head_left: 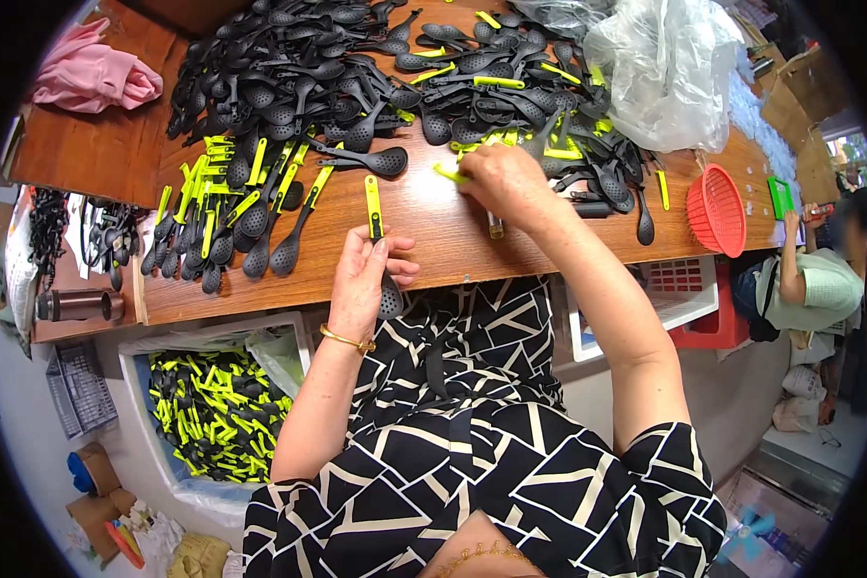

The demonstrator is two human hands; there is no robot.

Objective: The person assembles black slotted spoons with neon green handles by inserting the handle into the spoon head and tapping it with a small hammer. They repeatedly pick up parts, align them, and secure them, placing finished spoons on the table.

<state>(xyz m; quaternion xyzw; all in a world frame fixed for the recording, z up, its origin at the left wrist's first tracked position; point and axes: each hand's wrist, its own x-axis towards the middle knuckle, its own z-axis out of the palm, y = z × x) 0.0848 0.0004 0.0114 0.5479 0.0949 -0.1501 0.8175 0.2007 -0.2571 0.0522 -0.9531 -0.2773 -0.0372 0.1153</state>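
My left hand (356, 279), with a gold bangle at its wrist, is closed round a black slotted spoon (374, 205) near the table's front edge. The spoon's lime-green and black handle points away from me, and its perforated bowl hangs below my fingers. Further right, my right hand (507, 181) pinches a lime-green handle piece (446, 173) at the front of a pile. My fingers partly hide that piece. A small upright object (495, 231) with a yellowish end stands beneath this hand. One black spoon (380, 160) lies between the piles.
Black spoons (260, 72) are heaped at the back; green-handled spoons (207, 207) lie at left. A clear plastic bag (660, 72) and red basket (716, 212) are at right. A lined bin (217, 414) of spoons stands below left. Another person (819, 279) works far right.
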